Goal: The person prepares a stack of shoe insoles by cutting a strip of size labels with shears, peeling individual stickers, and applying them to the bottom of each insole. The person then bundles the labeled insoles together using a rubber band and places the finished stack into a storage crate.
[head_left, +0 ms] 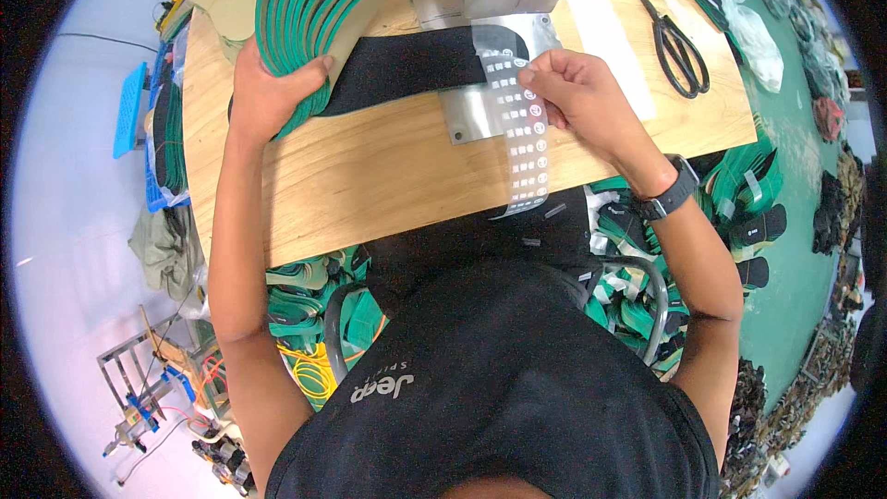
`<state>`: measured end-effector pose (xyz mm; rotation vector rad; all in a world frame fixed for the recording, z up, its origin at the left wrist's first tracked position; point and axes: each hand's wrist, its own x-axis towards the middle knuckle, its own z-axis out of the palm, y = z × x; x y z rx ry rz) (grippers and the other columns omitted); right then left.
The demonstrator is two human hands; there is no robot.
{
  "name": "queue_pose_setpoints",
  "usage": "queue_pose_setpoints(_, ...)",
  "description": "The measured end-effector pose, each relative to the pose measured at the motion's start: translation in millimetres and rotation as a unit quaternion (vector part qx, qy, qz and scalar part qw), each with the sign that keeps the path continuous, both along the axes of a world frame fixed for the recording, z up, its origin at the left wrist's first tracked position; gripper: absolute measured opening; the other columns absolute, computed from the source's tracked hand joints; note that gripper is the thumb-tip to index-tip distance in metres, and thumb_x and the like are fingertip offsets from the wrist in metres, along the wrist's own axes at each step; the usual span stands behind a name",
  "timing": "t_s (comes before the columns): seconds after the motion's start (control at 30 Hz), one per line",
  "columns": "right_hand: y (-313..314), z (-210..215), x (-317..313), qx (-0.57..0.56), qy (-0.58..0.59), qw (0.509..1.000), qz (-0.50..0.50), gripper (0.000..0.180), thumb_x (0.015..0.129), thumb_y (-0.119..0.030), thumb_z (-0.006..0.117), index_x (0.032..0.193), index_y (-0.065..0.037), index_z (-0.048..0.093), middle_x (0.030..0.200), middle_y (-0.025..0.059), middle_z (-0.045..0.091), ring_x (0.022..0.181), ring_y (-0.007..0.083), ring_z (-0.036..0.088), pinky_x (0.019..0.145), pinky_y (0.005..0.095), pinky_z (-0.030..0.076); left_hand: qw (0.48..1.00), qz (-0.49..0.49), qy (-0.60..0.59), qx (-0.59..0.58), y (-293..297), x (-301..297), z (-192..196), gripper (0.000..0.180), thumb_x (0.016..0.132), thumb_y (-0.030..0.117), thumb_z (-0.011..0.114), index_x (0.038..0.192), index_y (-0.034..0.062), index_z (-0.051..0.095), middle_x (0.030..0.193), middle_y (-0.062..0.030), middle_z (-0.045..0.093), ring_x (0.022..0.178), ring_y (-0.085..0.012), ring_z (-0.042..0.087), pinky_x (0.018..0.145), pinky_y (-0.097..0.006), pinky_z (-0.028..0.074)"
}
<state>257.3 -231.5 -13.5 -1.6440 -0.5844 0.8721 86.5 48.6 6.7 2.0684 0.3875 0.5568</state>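
Alignment matters most at this step, I think: the transparent label strip should lie flat and square over the end of the black insole on the metal plate, with no wrinkle, before anything presses on it. My right hand, in the upper middle of the frame, pinches the top of the strip between thumb and fingertips. My left hand, at upper left, is closed around a fanned stack of green-edged insoles and holds it down on the wooden desk. The black insole lies near the top centre, its long axis almost left to right, its rounded end pointing right onto the plate. The strip runs nearly top to bottom, its lower end hanging over the desk's near edge. Black scissors rest at upper right, well apart.
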Motion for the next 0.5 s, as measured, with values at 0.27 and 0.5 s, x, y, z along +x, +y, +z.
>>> queue_pose_setpoints(0.27, -35.7, 21.4, 154.3, -0.052, -0.266, 0.962, -0.038, 0.023, 0.092, -0.029, 0.058, 0.086, -0.008, 0.064, 0.067, -0.0039, 0.055, 0.057, 0.0028, 0.047, 0.05, 0.0186, 0.035, 0.977, -0.07, 0.101, 0.174, -22.6, -7.0, 10.0, 0.075, 0.071, 0.018, 0.072, 0.139, 0.0056, 0.04, 0.131, -0.0141, 0.052, 0.123, -0.0232, 0.047, 0.103, -0.034, 0.035)
queue_pose_setpoints(0.5, -38.8, 65.7, 133.1, 0.045, -0.401, 0.882, -0.245, 0.041, 0.088, -0.047, 0.059, 0.102, -0.008, 0.056, 0.098, 0.0086, 0.058, 0.086, 0.0183, 0.053, 0.073, 0.032, 0.047, 0.945, -0.158, 0.265, 0.112, 44.2, -13.3, 21.1, 0.094, 0.071, 0.04, 0.072, 0.145, 0.0039, 0.027, 0.132, -0.0147, 0.048, 0.121, -0.0216, 0.045, 0.103, -0.034, 0.035)
